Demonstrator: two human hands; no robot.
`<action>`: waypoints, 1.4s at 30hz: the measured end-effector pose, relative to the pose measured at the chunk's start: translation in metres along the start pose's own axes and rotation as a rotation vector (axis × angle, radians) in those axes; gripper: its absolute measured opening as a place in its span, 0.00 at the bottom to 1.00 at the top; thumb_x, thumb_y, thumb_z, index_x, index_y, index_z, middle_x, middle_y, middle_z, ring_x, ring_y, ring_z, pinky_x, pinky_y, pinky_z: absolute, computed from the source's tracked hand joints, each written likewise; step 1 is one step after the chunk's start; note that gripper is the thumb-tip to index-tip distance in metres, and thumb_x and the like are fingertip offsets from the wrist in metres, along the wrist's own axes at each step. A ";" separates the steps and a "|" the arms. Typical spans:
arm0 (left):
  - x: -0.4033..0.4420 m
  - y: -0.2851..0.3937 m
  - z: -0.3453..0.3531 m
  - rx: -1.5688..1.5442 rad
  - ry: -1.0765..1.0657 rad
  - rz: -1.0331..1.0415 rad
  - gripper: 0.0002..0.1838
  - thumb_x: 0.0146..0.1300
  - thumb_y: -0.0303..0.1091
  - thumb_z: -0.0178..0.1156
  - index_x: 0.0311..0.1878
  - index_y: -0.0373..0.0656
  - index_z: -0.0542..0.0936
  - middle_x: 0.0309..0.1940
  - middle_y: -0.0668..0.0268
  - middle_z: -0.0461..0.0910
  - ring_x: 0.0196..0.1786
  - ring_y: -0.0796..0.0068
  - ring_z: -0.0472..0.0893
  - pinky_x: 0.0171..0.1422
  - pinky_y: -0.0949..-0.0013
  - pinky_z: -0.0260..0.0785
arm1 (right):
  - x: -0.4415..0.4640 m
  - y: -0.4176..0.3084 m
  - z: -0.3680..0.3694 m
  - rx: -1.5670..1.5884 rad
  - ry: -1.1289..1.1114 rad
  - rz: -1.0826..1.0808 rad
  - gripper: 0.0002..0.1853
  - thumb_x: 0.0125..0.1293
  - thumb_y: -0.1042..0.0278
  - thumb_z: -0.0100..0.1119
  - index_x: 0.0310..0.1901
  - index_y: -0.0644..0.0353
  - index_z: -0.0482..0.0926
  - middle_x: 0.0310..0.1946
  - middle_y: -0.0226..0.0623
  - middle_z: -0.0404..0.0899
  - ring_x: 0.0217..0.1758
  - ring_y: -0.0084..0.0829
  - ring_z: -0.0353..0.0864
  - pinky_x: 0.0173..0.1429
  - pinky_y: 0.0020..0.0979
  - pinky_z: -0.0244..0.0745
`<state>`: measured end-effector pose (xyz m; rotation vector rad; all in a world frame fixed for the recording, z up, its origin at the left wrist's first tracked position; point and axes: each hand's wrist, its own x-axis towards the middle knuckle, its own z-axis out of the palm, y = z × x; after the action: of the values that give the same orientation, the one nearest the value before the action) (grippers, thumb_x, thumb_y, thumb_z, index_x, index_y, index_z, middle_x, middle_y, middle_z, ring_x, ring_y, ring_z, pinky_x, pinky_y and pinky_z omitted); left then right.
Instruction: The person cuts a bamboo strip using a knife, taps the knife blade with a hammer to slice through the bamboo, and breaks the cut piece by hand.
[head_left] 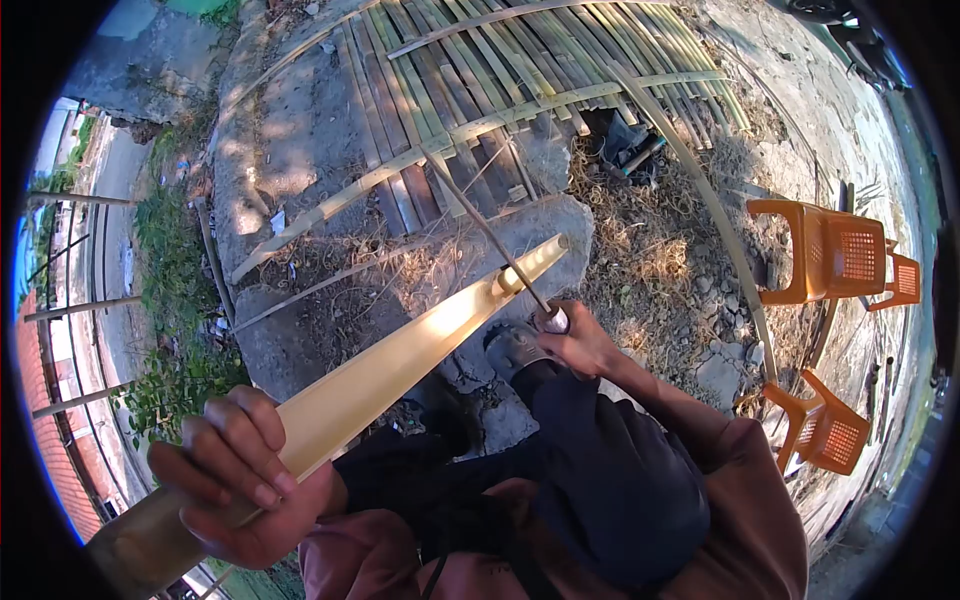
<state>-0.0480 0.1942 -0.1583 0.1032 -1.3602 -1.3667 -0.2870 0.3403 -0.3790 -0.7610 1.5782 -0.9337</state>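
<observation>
Bamboo (395, 370)'s slanting past the knee (620, 470), narrow end at 2 o'clock, long axis 8-to-2. Left fingers (240, 450) wrapped near its 8 o'clock end, right fingers (578, 338) clenching a knife (490, 235) aimed at 11.

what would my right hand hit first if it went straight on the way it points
Probably the bamboo: the right hand points towards it, and its knife crosses it in view, though depth is unclear.

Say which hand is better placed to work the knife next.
Likely the right hand: it grips the knife, which crosses the bamboo in view, while the left hand holds the bamboo's nearer part.
</observation>
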 end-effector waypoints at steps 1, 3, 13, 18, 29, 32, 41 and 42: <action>-0.001 -0.001 -0.003 -0.002 0.035 0.027 0.15 0.73 0.42 0.53 0.30 0.49 0.65 0.15 0.73 0.68 0.15 0.85 0.65 0.27 0.76 0.52 | 0.001 -0.001 -0.001 0.003 -0.007 0.001 0.09 0.54 0.71 0.64 0.34 0.66 0.79 0.26 0.38 0.82 0.32 0.27 0.77 0.41 0.37 0.74; -0.005 -0.003 -0.006 -0.008 0.069 0.039 0.15 0.71 0.41 0.55 0.29 0.50 0.65 0.13 0.74 0.67 0.14 0.86 0.64 0.26 0.78 0.51 | -0.003 -0.007 -0.005 0.014 -0.112 0.069 0.11 0.54 0.71 0.63 0.38 0.66 0.80 0.28 0.40 0.82 0.33 0.28 0.79 0.43 0.36 0.75; -0.025 -0.001 -0.002 -0.018 0.153 0.237 0.13 0.56 0.30 0.58 0.24 0.52 0.62 0.08 0.79 0.64 0.10 0.94 0.64 0.17 0.86 0.49 | 0.003 0.041 -0.027 -0.027 -0.046 0.314 0.13 0.52 0.65 0.64 0.34 0.67 0.77 0.24 0.41 0.79 0.30 0.30 0.79 0.40 0.37 0.74; -0.026 0.001 0.008 0.034 0.192 0.250 0.13 0.53 0.28 0.58 0.24 0.52 0.62 0.08 0.79 0.65 0.09 0.94 0.64 0.17 0.87 0.49 | -0.025 0.014 -0.038 -0.152 -0.107 0.027 0.16 0.50 0.66 0.64 0.37 0.68 0.79 0.24 0.44 0.79 0.29 0.35 0.80 0.39 0.39 0.75; -0.014 0.026 -0.017 0.034 0.141 0.105 0.14 0.55 0.25 0.62 0.26 0.50 0.65 0.10 0.75 0.71 0.11 0.90 0.71 0.20 0.83 0.57 | -0.007 0.018 -0.025 -0.293 -0.261 0.043 0.17 0.50 0.67 0.65 0.39 0.70 0.80 0.26 0.44 0.81 0.32 0.31 0.81 0.43 0.37 0.76; -0.017 0.020 -0.014 0.089 0.267 0.154 0.19 0.55 0.31 0.67 0.24 0.53 0.63 0.09 0.76 0.70 0.11 0.88 0.72 0.18 0.83 0.57 | -0.010 -0.013 -0.023 -0.261 -0.269 -0.083 0.16 0.50 0.68 0.65 0.39 0.68 0.79 0.25 0.44 0.80 0.29 0.33 0.79 0.41 0.37 0.75; -0.011 -0.019 0.002 -0.121 0.191 0.290 0.12 0.52 0.29 0.57 0.25 0.51 0.61 0.08 0.77 0.65 0.09 0.92 0.64 0.18 0.87 0.51 | -0.012 -0.021 -0.049 -0.218 -0.247 -0.047 0.14 0.49 0.70 0.64 0.38 0.67 0.78 0.24 0.42 0.77 0.27 0.36 0.77 0.38 0.38 0.74; -0.011 -0.017 0.000 -0.103 0.201 0.255 0.13 0.52 0.27 0.57 0.25 0.50 0.61 0.08 0.77 0.65 0.09 0.92 0.64 0.17 0.86 0.50 | -0.005 -0.009 -0.050 -0.271 -0.269 -0.044 0.16 0.50 0.69 0.65 0.41 0.67 0.80 0.27 0.45 0.80 0.30 0.38 0.81 0.41 0.39 0.76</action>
<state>-0.0544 0.1971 -0.1770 -0.0029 -1.0928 -1.1757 -0.3355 0.3493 -0.3641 -1.0681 1.4679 -0.6233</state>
